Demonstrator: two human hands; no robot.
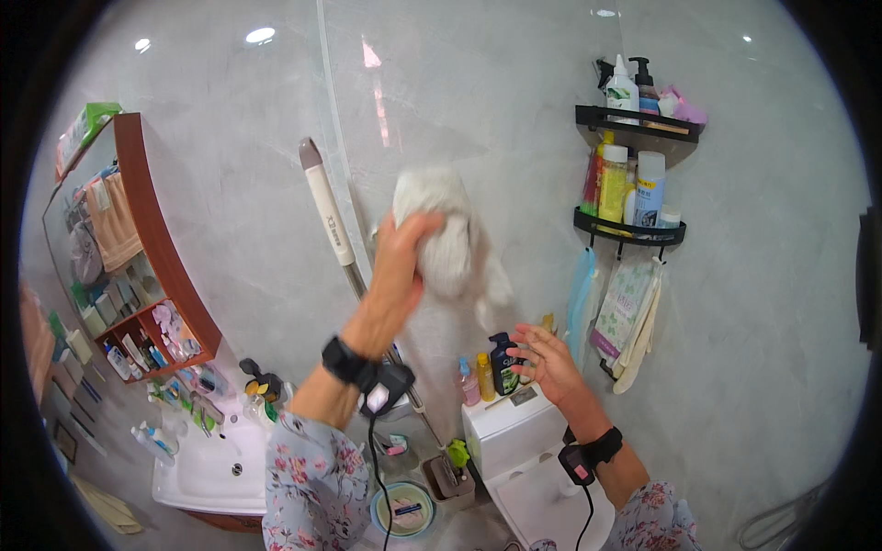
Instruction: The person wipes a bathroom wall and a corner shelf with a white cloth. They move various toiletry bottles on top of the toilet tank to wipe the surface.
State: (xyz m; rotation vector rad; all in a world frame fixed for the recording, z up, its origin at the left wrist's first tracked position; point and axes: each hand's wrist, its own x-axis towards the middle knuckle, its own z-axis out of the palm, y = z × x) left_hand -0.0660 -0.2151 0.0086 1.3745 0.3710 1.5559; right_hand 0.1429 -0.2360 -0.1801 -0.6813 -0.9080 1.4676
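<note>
Near the middle of the view, my left hand (398, 255) grips a bunched whitish cloth (444, 255), with part of it hanging down on the right. The cloth is in front of the grey marbled wall (524, 172); whether it touches the wall I cannot tell. Lower and to the right, my right hand (548, 361) holds nothing, its fingers spread. Behind its fingertips, a dark pump bottle (504, 365), a yellow bottle (485, 377) and a pink bottle (469, 383) stand on the white toilet tank (513, 420).
A mop handle (327, 206) leans beside my left forearm. Two black corner shelves (634, 231) hold bottles, with cloths (637, 337) hanging below. At left are a white washbasin (207, 475) and a wood-framed mirror cabinet (162, 255). A bucket (448, 482) and a basin (402, 510) stand low down.
</note>
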